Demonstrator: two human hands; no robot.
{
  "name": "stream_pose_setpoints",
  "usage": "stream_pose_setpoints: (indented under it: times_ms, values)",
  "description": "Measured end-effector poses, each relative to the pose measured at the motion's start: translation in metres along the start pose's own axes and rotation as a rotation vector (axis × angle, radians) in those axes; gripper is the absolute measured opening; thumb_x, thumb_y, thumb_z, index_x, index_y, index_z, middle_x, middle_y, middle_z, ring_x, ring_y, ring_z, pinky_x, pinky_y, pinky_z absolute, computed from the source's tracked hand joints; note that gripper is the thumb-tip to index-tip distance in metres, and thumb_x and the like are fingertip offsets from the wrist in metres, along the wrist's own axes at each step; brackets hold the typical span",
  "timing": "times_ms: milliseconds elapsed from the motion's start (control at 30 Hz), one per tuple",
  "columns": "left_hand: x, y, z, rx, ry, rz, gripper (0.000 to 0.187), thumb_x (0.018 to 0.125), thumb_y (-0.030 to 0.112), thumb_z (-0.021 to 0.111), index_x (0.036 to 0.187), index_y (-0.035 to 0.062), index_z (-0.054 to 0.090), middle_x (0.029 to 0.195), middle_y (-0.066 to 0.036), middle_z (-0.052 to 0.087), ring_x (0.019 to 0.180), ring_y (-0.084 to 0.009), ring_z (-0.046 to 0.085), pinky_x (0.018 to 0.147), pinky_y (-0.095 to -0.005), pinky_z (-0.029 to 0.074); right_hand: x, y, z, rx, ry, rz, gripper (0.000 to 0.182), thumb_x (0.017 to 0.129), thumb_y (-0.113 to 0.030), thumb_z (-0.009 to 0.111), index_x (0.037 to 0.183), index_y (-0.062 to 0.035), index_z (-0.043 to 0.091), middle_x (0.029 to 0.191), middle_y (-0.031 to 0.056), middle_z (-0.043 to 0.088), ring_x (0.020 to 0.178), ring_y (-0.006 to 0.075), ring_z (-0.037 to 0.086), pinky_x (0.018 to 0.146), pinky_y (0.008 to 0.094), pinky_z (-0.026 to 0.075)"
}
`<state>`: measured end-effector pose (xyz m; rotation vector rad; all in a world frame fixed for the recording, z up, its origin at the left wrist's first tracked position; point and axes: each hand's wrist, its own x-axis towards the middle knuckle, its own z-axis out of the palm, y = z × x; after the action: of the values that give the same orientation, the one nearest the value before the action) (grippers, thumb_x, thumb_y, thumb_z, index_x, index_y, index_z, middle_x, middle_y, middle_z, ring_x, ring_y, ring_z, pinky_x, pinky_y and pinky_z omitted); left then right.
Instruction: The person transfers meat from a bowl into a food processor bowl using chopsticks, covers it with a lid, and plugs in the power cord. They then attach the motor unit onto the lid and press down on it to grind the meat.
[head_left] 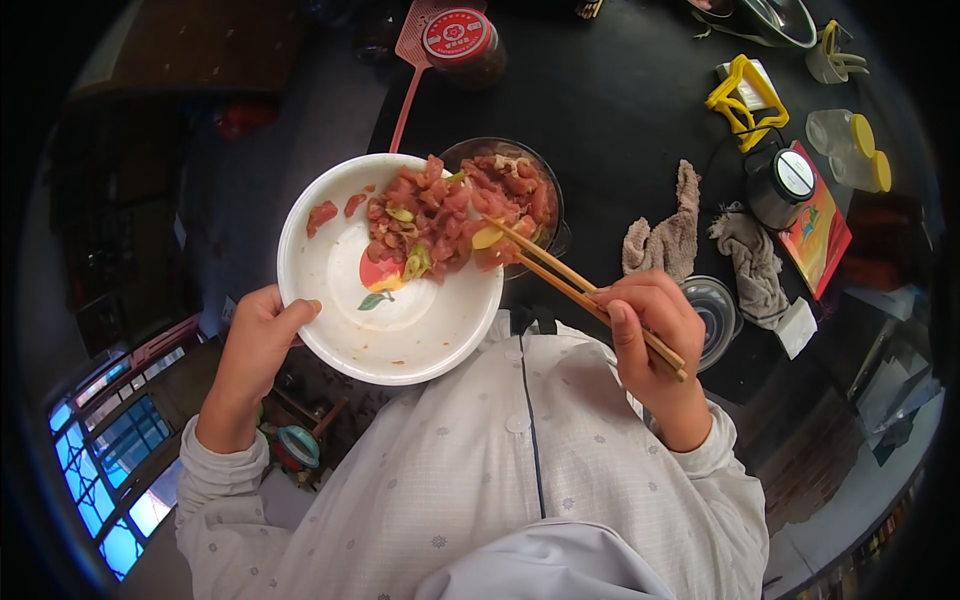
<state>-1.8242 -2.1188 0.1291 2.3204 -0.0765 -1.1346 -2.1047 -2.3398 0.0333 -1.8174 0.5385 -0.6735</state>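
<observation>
My left hand (262,335) grips the rim of a white bowl (340,335) with a fruit picture on its inner bottom, thumb over the edge. The bowl tilts toward a glass bowl (560,228) on the black table. Raw meat pieces (425,215) with green and yellow bits lie at the white bowl's far side and reach over its rim into the glass bowl, which also holds meat. Closed around a pair of wooden chopsticks (570,287) is my right hand (655,345). The chopstick tips touch the meat near the rim between the bowls.
A red-lidded jar (462,45) stands by a pink fly swatter (405,105) at the back. To the right are crumpled cloths (668,230), a round clear lid (710,320), a small black appliance (780,185), yellow-lidded jars (845,145) and a yellow-framed item (748,100).
</observation>
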Motion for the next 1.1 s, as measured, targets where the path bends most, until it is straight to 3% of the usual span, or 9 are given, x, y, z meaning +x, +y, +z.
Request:
stream_pose_setpoints:
  times_ms: [167, 300, 333, 433, 633, 800, 933, 1033, 1100]
  values:
    - [0.001, -0.004, -0.004, 0.032, -0.048, 0.035, 0.019, 0.086, 0.008, 0.062, 0.099, -0.0053, 0.067, 0.086, -0.011, 0.072, 0.071, -0.0160, 0.069, 0.068, -0.0271, 0.057, 0.006, -0.005, -0.002, 0.087, 0.038, -0.038, 0.004, 0.087, 0.000, 0.064, 0.087, 0.0033, 0.067, 0.079, 0.0122, 0.063, 0.066, 0.0199, 0.060, 0.058, 0.0277, 0.048]
    - [-0.001, -0.001, -0.001, 0.061, -0.068, 0.043, 0.019, 0.086, 0.007, 0.062, 0.099, -0.0055, 0.067, 0.087, -0.012, 0.072, 0.071, -0.0161, 0.069, 0.069, -0.0268, 0.056, 0.025, -0.017, 0.046, 0.215, -0.094, -0.159, 0.012, 0.083, -0.001, 0.070, 0.095, -0.0003, 0.066, 0.088, 0.0110, 0.060, 0.069, 0.0232, 0.061, 0.061, 0.0315, 0.050]
    - [-0.002, -0.001, -0.001, 0.067, -0.073, 0.049, 0.019, 0.086, 0.007, 0.062, 0.098, -0.0055, 0.067, 0.087, -0.012, 0.072, 0.071, -0.0160, 0.069, 0.069, -0.0268, 0.056, 0.031, -0.014, 0.060, 0.226, -0.116, -0.218, 0.012, 0.083, 0.001, 0.069, 0.095, 0.0005, 0.067, 0.088, 0.0122, 0.061, 0.070, 0.0214, 0.061, 0.061, 0.0291, 0.050]
    - [-0.001, -0.003, 0.000, 0.078, -0.072, 0.061, 0.019, 0.085, 0.007, 0.062, 0.098, -0.0054, 0.067, 0.087, -0.012, 0.072, 0.071, -0.0158, 0.069, 0.068, -0.0266, 0.056, 0.032, -0.003, 0.073, 0.115, -0.101, -0.244, 0.011, 0.084, 0.001, 0.069, 0.094, 0.0006, 0.066, 0.087, 0.0120, 0.061, 0.069, 0.0217, 0.061, 0.059, 0.0294, 0.050]
    - [-0.002, 0.000, 0.003, 0.057, -0.042, 0.038, 0.021, 0.085, 0.010, 0.062, 0.099, -0.0058, 0.067, 0.087, -0.012, 0.072, 0.072, -0.0162, 0.069, 0.068, -0.0268, 0.056, 0.005, -0.001, 0.055, 0.006, 0.000, -0.140, 0.009, 0.086, -0.003, 0.068, 0.093, -0.0004, 0.065, 0.086, 0.0117, 0.061, 0.065, 0.0241, 0.062, 0.055, 0.0322, 0.050]
    - [-0.002, 0.001, 0.005, 0.010, -0.026, 0.027, 0.021, 0.087, 0.008, 0.062, 0.098, -0.0095, 0.067, 0.086, -0.012, 0.071, 0.072, -0.0144, 0.068, 0.068, -0.0258, 0.055, -0.006, 0.006, 0.026, -0.014, 0.117, -0.052, 0.005, 0.086, 0.000, 0.067, 0.092, 0.0017, 0.067, 0.083, 0.0127, 0.062, 0.068, 0.0226, 0.062, 0.059, 0.0298, 0.050]
    - [-0.002, -0.001, 0.004, 0.052, -0.021, 0.038, 0.020, 0.087, 0.009, 0.063, 0.098, -0.0074, 0.067, 0.085, -0.010, 0.071, 0.071, -0.0138, 0.067, 0.066, -0.0252, 0.054, -0.013, 0.030, 0.006, 0.135, 0.229, 0.182, 0.010, 0.092, -0.001, 0.061, 0.086, 0.0036, 0.067, 0.078, 0.0104, 0.064, 0.067, 0.0179, 0.060, 0.060, 0.0271, 0.047]
    - [-0.002, -0.008, -0.002, 0.114, -0.020, 0.054, 0.021, 0.086, 0.009, 0.062, 0.100, -0.0056, 0.067, 0.086, -0.011, 0.072, 0.071, -0.0149, 0.069, 0.066, -0.0256, 0.056, -0.012, 0.016, 0.006, 0.241, 0.214, 0.161, 0.011, 0.092, -0.002, 0.060, 0.086, 0.0038, 0.067, 0.079, 0.0102, 0.065, 0.067, 0.0178, 0.060, 0.060, 0.0275, 0.047]
    - [-0.001, -0.009, -0.002, 0.131, -0.023, 0.060, 0.021, 0.086, 0.009, 0.063, 0.100, -0.0056, 0.067, 0.086, -0.011, 0.072, 0.071, -0.0146, 0.069, 0.066, -0.0252, 0.055, -0.005, 0.003, 0.017, 0.244, 0.048, 0.069, 0.004, 0.088, 0.000, 0.065, 0.087, 0.0029, 0.068, 0.079, 0.0098, 0.063, 0.067, 0.0189, 0.060, 0.060, 0.0283, 0.047]
